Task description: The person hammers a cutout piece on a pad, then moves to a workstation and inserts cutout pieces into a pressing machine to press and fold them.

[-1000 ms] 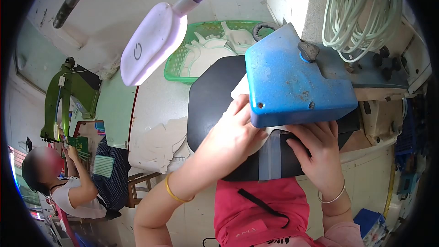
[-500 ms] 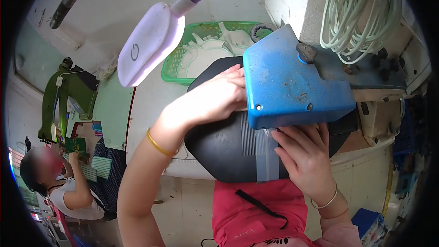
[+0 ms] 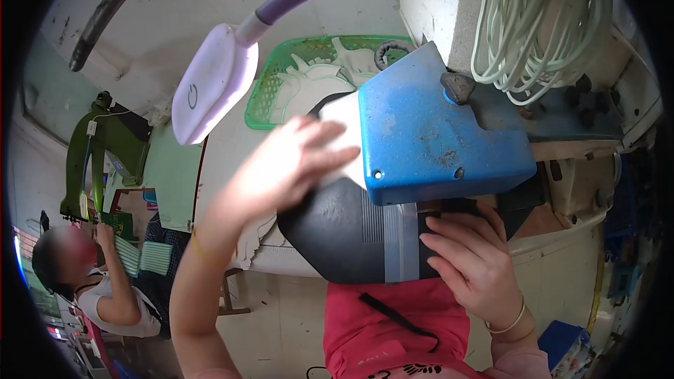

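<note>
green machine (image 3: pixel 78 161) at far left, with one co-worker (image 3: pixel 116 309) in front of it, green-striped cloth (image 3: pixel 157 258) by that person's lap. next comes one lilac lamp (image 3: pixel 210 88), hanging over the pale surface (image 3: pixel 235 146). loose pale scraps (image 3: pixel 254 247) lie low on that surface, and farther back stands the green basket (image 3: pixel 253 105).

my left hand (image 3: pixel 298 158) is blurred, its fingers apart over the white piece (image 3: pixel 344 109); i can't tell whether they touch it. that piece lies on the black plate (image 3: pixel 326 242), its right end hidden by the blue housing (image 3: pixel 439 144). i'd judge it light, thin and bendy, easy to crease, so a flat-fingered grip on its free left edge suits it best. right of it, clear tape (image 3: pixel 401 253) runs down the plate, then my right hand (image 3: pixel 477 256) rests by the housing's lower edge; whether that grip pinches anything, i can't tell.

counting across: one lamp, one basket whose pale pieces overlap too much to number, one white piece in front of me, one tape strip, one housing, one hanging coil (image 3: pixel 523 28).
</note>
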`<state>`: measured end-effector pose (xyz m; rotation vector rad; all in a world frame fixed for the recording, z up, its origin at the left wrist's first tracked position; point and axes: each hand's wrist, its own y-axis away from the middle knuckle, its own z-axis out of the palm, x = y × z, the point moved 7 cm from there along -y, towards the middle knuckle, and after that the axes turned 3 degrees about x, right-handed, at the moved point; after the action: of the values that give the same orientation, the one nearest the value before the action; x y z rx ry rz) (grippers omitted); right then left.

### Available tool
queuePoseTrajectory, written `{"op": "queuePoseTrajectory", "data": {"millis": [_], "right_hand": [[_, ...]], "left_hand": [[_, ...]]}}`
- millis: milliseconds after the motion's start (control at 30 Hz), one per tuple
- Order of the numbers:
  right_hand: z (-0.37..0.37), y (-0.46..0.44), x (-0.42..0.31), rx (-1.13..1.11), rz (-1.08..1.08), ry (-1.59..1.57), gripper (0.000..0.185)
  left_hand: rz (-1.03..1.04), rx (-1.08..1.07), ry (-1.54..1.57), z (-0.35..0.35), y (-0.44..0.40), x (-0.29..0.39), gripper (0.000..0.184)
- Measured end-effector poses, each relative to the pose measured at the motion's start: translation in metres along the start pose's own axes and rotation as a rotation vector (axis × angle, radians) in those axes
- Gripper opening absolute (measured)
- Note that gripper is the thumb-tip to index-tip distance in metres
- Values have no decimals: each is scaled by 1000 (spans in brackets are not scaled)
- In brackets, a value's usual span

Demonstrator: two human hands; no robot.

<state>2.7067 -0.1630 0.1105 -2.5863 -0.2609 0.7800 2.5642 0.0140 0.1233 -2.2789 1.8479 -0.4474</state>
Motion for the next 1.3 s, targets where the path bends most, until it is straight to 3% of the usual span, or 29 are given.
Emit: {"op": "queuePoseTrajectory", "data": {"millis": [100, 167, 233, 267, 367, 500, 633, 833, 933, 1033, 1300], "right_hand": [[8, -1, -15, -17, -13, -84, 32], [18, -5, -29, -42, -36, -73, 34], [28, -8, -36, -75, -56, 6, 36], [28, -7, -36, -101, -70, 57, 37], [17, 0, -27, -129, -85, 95, 34], [-2, -4, -10, -138, -54, 62, 29], [-4, -13, -5, -79, 109, 175, 30], [-4, -18, 1, -203, 190, 214, 30], [0, -16, 6, -217, 153, 174, 31], [-8, -17, 1, -147, 136, 333, 36], [-9, -23, 8, -169, 136, 198, 36]], "left_hand": [[-189, 34, -52, -4, 32, 57, 41], [-341, -122, 42, 1, 37, 82, 41], [-294, -61, 60, -3, 31, 86, 43], [-157, 16, -11, -7, 23, 89, 47], [-71, 90, 131, 14, 20, 88, 47], [-206, 122, 24, 20, 16, 105, 49], [-273, 135, 25, 23, 14, 110, 49], [-299, 107, -98, 23, 10, 116, 49], [-365, 116, -46, 27, 11, 117, 52], [-413, 121, -22, 29, 8, 123, 54], [-384, 127, -1, 32, 4, 123, 50]]}}
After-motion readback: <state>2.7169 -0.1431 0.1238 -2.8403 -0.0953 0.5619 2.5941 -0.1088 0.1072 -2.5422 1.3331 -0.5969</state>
